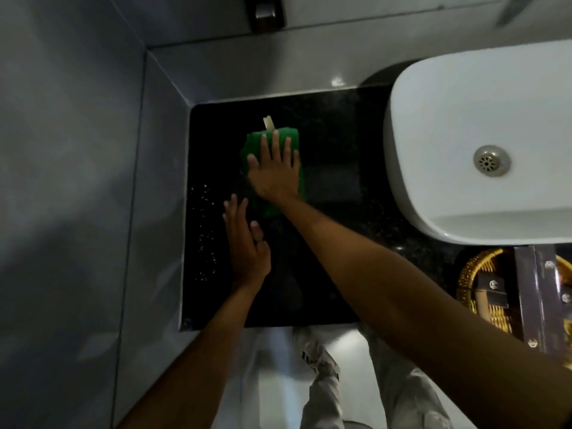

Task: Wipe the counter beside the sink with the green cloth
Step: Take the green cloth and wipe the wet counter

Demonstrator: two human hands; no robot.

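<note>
Right hand (274,173) flat, fingers spread, palm pressing the folded green cloth (266,144) onto the black polished stone worktop (334,144); no clenched grip. Cloth lies mid-worktop, left of the white oval ceramic sink (464,119). Left hand (246,243) open, holding nothing, just beside the cloth's near edge. Droplets (202,230) along the worktop's left side.

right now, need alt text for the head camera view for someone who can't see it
A person's right hand presses a green cloth flat on a black counter beside a white sink. The left hand rests open on the counter nearby, close to scattered water droplets. A wicker basket sits at the right edge.
</note>
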